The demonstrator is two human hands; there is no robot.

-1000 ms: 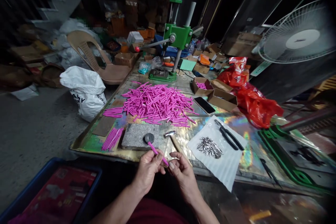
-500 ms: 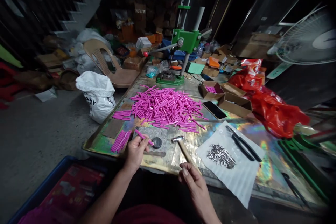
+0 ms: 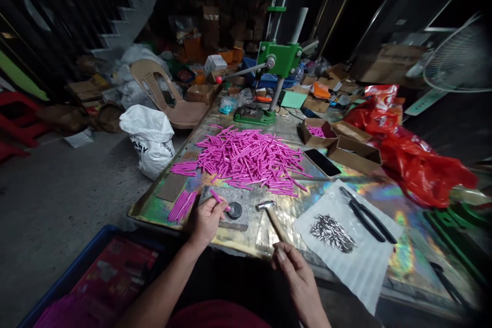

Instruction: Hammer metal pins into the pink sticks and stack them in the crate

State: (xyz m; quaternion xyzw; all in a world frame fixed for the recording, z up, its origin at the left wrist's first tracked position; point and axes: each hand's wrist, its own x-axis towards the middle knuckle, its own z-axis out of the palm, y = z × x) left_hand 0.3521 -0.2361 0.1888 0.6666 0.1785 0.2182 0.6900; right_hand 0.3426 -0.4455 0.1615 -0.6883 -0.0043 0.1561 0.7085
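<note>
My left hand (image 3: 206, 219) pinches a pink stick (image 3: 219, 199) and holds it over the grey stone block (image 3: 242, 197), next to a dark round disc (image 3: 234, 210) on that block. My right hand (image 3: 295, 271) sits at the near table edge with its fingers curled round the wooden handle of a small hammer (image 3: 271, 212); the metal head lies on the table right of the block. A big heap of pink sticks (image 3: 249, 156) lies behind the block, and a small bundle of pink sticks (image 3: 182, 205) lies to its left.
A white sheet (image 3: 357, 256) carries a pile of small metal pins (image 3: 332, 233) and black pliers (image 3: 367, 215). Behind stand a green hand press (image 3: 277, 61), cardboard boxes (image 3: 353, 152), a phone (image 3: 325, 163) and a red plastic bag (image 3: 415, 164). A white sack (image 3: 149, 138) and a blue crate (image 3: 88, 277) sit left.
Both hands held one pink stick together near my body; my left hand has carried it forward onto the stone block, and my right hand has moved to the hammer handle.
</note>
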